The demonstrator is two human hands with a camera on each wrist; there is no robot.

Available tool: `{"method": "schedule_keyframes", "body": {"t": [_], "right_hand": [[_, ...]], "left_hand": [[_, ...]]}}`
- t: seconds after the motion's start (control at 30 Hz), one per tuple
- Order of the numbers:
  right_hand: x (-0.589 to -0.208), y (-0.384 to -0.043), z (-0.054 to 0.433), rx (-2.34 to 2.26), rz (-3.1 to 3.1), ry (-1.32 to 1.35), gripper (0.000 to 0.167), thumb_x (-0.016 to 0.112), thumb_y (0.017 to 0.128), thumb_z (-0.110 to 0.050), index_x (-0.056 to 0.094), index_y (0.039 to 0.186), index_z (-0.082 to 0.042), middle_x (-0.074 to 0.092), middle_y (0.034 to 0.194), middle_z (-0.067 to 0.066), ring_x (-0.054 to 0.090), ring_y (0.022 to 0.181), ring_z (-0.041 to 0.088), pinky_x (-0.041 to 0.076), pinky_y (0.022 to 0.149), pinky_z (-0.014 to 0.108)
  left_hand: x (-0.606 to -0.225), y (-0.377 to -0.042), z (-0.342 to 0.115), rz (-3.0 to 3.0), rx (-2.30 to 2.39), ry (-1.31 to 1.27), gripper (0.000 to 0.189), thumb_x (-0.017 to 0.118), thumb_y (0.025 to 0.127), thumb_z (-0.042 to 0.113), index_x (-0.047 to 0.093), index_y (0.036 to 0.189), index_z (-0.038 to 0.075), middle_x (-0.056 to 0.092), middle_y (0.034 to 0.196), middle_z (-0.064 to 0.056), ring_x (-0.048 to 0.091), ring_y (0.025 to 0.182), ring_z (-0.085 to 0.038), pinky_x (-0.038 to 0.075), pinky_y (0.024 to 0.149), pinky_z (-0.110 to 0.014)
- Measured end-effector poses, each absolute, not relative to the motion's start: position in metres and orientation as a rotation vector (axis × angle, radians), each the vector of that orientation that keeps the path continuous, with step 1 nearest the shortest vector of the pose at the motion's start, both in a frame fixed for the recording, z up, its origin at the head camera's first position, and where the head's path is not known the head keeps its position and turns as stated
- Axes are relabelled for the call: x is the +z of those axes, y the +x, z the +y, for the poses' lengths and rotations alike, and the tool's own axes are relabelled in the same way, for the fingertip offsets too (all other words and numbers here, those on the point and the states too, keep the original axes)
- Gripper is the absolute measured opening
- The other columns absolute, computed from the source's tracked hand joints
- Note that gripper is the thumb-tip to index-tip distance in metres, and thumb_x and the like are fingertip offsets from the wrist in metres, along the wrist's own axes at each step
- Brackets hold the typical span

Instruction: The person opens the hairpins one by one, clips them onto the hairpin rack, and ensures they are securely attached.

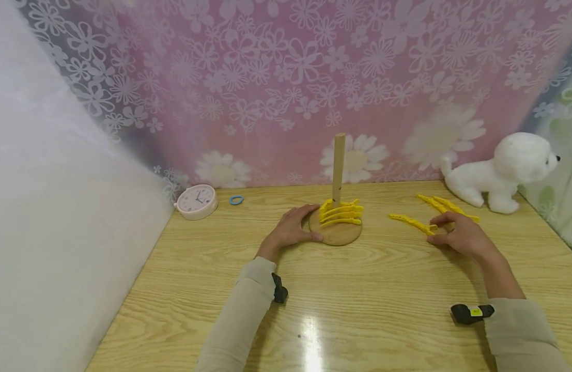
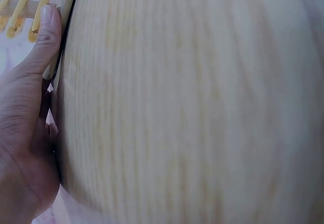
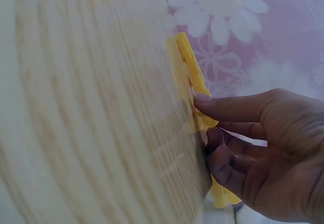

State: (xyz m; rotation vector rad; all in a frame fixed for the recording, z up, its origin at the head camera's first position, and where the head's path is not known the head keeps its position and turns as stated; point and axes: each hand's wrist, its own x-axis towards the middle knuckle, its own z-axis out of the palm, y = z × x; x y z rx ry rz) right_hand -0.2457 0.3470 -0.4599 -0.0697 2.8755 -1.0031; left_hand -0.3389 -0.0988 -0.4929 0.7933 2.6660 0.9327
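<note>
A round wooden base (image 1: 338, 239) with an upright post (image 1: 339, 168) stands on the table. Several curved yellow plastic clips (image 1: 340, 215) are stacked low around the post. My left hand (image 1: 291, 227) holds the left rim of the base, thumb at the near side and fingers at the far side; the left wrist view shows the thumb (image 2: 44, 44) lying along the rim beside the clips. To the right, my right hand (image 1: 462, 235) pinches the right end of a long yellow clip (image 1: 408, 222) between thumb and fingers, low over the table.
More yellow clips (image 1: 433, 203) lie just beyond my right hand. A white plush dog (image 1: 495, 173) stands at the back right. At the back left are a pink round clock (image 1: 197, 202) and a small blue ring (image 1: 236, 200). A floral curtain (image 1: 276, 93) hangs behind the table.
</note>
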Motion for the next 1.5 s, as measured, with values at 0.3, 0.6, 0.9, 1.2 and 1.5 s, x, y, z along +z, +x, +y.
{"method": "schedule_keyframes", "body": {"t": [0.3,0.6,0.9,1.2,1.5], "right_hand": [[-0.461,-0.244,0.347,-1.023,2.902,-0.045,0.057,0.080,0.094,-0.031,0.057,0.130,0.007,0.059,0.126,0.031,0.053,0.078,0.022,0.043,0.071,0.033],[-0.462,-0.242,0.345,-1.150,2.875,-0.034,0.058,0.077,0.096,-0.035,0.059,0.135,0.003,0.068,0.118,0.025,0.063,0.073,0.011,0.053,0.061,0.025],[-0.464,-0.240,0.339,-1.338,2.854,-0.040,0.043,0.069,0.101,-0.014,0.059,0.138,0.008,0.070,0.113,0.029,0.066,0.070,0.011,0.059,0.059,0.028],[-0.460,-0.247,0.323,-1.243,3.085,-0.032,0.026,0.065,0.101,-0.007,0.068,0.125,0.001,0.071,0.083,0.016,0.053,0.058,0.013,0.043,0.048,0.027],[-0.446,-0.255,0.283,-1.315,3.194,-0.084,0.020,0.066,0.099,-0.004,0.071,0.119,-0.002,0.070,0.093,0.020,0.050,0.053,0.014,0.036,0.041,0.028]], "left_hand": [[-0.493,-0.340,-0.098,2.684,0.909,0.803,0.098,0.082,0.085,0.056,0.031,0.165,0.033,0.031,0.169,0.007,0.019,0.159,-0.021,0.005,0.132,-0.043],[-0.493,-0.340,-0.098,2.693,0.897,0.810,0.097,0.082,0.085,0.055,0.031,0.165,0.033,0.032,0.169,0.007,0.023,0.158,-0.020,0.006,0.132,-0.040],[-0.490,-0.338,-0.098,2.676,0.926,0.810,0.097,0.083,0.086,0.053,0.031,0.165,0.030,0.031,0.169,0.006,0.022,0.158,-0.021,0.006,0.132,-0.040],[-0.489,-0.337,-0.100,2.674,0.940,0.804,0.096,0.082,0.087,0.053,0.031,0.165,0.029,0.030,0.170,0.004,0.019,0.159,-0.024,0.007,0.131,-0.042],[-0.487,-0.337,-0.100,2.690,0.915,0.817,0.095,0.082,0.086,0.053,0.033,0.164,0.031,0.033,0.169,0.006,0.022,0.158,-0.026,0.012,0.131,-0.047]]}}
